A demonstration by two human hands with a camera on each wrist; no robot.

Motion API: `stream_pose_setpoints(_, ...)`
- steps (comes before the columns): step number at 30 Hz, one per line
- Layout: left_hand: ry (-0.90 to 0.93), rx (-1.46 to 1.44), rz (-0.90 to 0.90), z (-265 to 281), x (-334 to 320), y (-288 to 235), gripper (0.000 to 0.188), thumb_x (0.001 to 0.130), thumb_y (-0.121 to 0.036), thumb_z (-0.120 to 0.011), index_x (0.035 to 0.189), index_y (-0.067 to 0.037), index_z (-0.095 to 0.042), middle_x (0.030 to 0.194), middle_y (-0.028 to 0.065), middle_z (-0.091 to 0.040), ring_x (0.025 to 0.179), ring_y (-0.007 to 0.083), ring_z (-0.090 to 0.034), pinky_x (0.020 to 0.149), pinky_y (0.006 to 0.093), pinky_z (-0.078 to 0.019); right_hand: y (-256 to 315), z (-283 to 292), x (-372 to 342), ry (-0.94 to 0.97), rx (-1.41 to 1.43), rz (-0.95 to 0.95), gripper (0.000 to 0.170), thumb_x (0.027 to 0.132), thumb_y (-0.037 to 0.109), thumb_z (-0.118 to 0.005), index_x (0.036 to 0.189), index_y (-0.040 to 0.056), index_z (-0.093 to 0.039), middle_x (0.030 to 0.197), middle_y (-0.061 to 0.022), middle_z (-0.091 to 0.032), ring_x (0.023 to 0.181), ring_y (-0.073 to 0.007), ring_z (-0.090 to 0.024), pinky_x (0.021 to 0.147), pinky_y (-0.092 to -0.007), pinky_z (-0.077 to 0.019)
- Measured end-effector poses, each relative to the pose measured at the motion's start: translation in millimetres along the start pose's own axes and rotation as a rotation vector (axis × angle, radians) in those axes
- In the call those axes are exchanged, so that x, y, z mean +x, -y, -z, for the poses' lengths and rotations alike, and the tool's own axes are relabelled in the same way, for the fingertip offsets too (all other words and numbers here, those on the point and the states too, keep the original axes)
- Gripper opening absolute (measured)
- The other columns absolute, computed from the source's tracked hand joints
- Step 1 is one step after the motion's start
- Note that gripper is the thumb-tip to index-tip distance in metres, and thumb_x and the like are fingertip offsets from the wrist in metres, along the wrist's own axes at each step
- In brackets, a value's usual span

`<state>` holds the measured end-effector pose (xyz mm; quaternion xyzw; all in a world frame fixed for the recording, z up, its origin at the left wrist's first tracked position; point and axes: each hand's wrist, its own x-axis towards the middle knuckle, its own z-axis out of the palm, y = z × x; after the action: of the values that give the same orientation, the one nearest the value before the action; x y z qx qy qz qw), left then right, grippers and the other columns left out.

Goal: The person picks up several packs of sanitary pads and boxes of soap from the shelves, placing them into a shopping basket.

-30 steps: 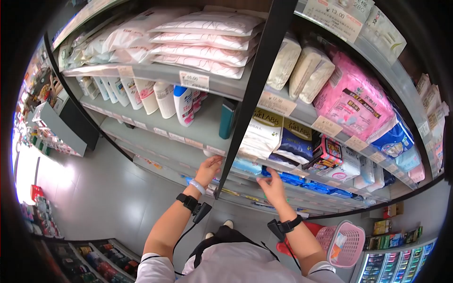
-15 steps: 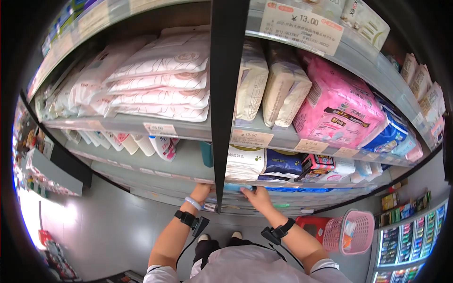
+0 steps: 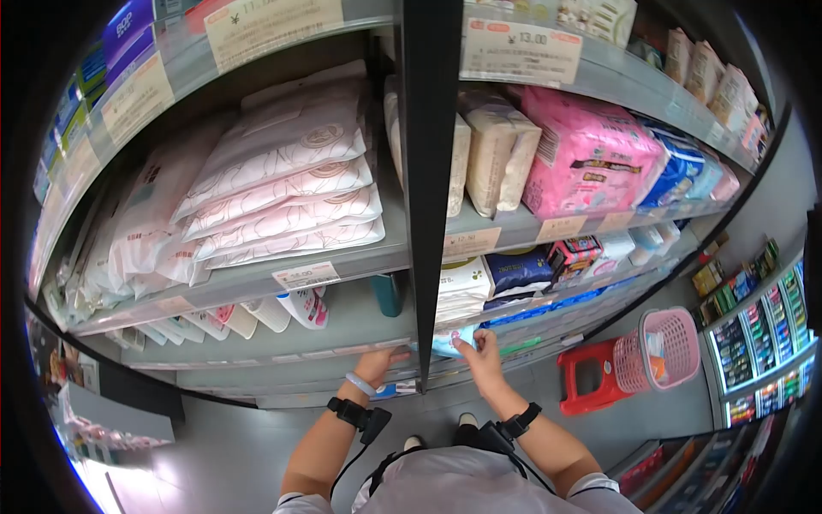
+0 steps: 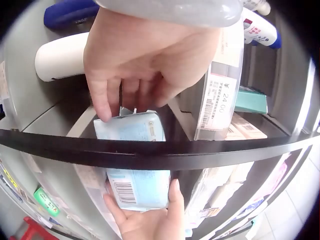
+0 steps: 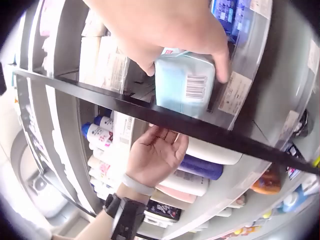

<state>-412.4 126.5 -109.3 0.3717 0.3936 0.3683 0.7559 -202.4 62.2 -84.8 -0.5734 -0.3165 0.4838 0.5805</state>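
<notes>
A light blue soft packet [image 3: 452,341] with a barcode lies low on a shelf, crossing behind the black upright [image 3: 419,197] between two shelf bays. My right hand [image 3: 485,364] holds it from the right bay, thumb and fingers on opposite sides, as the right wrist view shows around the packet [image 5: 172,82]. My left hand [image 3: 375,367] reaches in from the left bay with loosely bent fingers. In the left wrist view, one fingertip of that hand [image 4: 145,50] is right at the packet's near corner [image 4: 132,129]; its other fingers hang behind the packet's end.
White pillow-like packs [image 3: 282,184] fill the upper left shelf, with bottles [image 3: 304,308] below. On the right, a pink pack [image 3: 591,158] and a dark blue pack [image 3: 518,270] sit above my right hand. A pink basket [image 3: 672,347] stands by a red stool [image 3: 591,377].
The camera view has shifted and tilted. My right hand has gone from reaching near the shelf to holding the light blue packet. My left hand has stayed near the black upright.
</notes>
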Motion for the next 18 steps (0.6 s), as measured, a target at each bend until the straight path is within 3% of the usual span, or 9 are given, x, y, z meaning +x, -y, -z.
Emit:
stream_pose_setpoints(5, 0.055, 0.065, 0.036, -11.8, -23.8, -10.8, 0.028, 0.089, -0.014, -0.050, 0.114, -0.003, -0.052, 0.113, 0.0096, -0.055, 0.106, 0.0216, -0.052, 0.087, 0.0368, -0.0443, 7.3, 21.2, -24.5, -0.152, 0.216, -0.023, 0.042, 0.075, 0.012, -0.068, 0.102, 0.0037, -0.037, 0.098, -0.0079, -0.048, 0.088, -0.0120, -0.050, 0.068, -0.0250, -0.0448)
stream_pose_setpoints(8, 0.039, 0.118, 0.072, -1.8, -46.4, -6.2, 0.029, 0.089, -0.017, -0.051, 0.114, -0.002, -0.053, 0.112, 0.0117, -0.056, 0.105, 0.0209, -0.054, 0.086, 0.0329, -0.0451, -1.9, 52.2, -52.0, -0.234, 0.229, 0.232, 0.041, 0.076, 0.002, -0.064, 0.106, 0.0036, -0.036, 0.102, -0.0090, -0.047, 0.097, -0.0151, -0.047, 0.083, -0.0266, -0.0408)
stream_pose_setpoints(9, 0.053, 0.132, 0.098, 5.7, -50.8, 1.5, 0.029, 0.089, -0.017, -0.051, 0.114, -0.002, -0.053, 0.112, 0.0117, -0.056, 0.105, 0.0209, -0.054, 0.086, 0.0329, -0.0451, 1.2, 62.1, -66.7, -0.273, 0.239, 0.263, 0.039, 0.077, 0.002, -0.062, 0.106, 0.0027, -0.037, 0.103, -0.0098, -0.048, 0.097, -0.0151, -0.048, 0.082, -0.0264, -0.0413)
stream_pose_setpoints(15, -0.081, 0.182, 0.354, 26.4, -70.7, 47.9, 0.026, 0.090, -0.016, -0.049, 0.112, -0.003, -0.051, 0.101, 0.0111, -0.059, 0.093, 0.0203, -0.059, 0.081, 0.0325, -0.0471, -62.8, 128.6, -130.0, -0.619, 0.234, 0.025, 0.039, 0.079, 0.007, -0.061, 0.108, 0.0028, -0.037, 0.101, -0.0101, -0.053, 0.091, -0.0153, -0.053, 0.076, -0.0271, -0.0445)
stream_pose_setpoints(18, -0.077, 0.228, 0.443, 26.4, -75.5, 67.5, 0.024, 0.089, -0.016, -0.049, 0.110, -0.004, -0.054, 0.103, 0.0101, -0.060, 0.096, 0.0186, -0.058, 0.079, 0.0296, -0.0466, -105.6, 140.0, -156.9, -0.722, 0.224, -0.160, 0.043, 0.078, 0.017, -0.063, 0.109, 0.0026, -0.037, 0.101, -0.0101, -0.054, 0.086, -0.0139, -0.055, 0.065, -0.0246, -0.0445)
